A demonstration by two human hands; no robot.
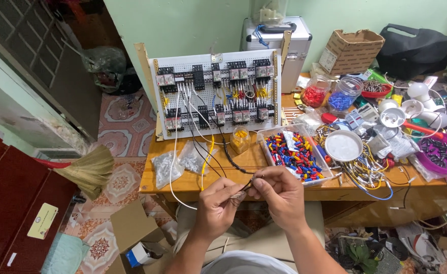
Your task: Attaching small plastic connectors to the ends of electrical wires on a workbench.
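Head view: left hand [218,202] and right hand [279,195] meet knuckle to knuckle before the bench [243,161], fingers of both pinching one thin black wire [236,167].

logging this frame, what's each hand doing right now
left hand: closed, pinching the dark wire
right hand: closed, pinching the same wire's end

The workbench [243,161] is varnished wood with a mild sheen. The white perforated board [216,94] looks matt, carrying black plastic relay blocks. A clear plastic tray [295,155] holds glossy coloured wire connectors. The case [278,48] behind is ribbed, shiny metal; the cardboard box [352,50] is dull, rough paper.
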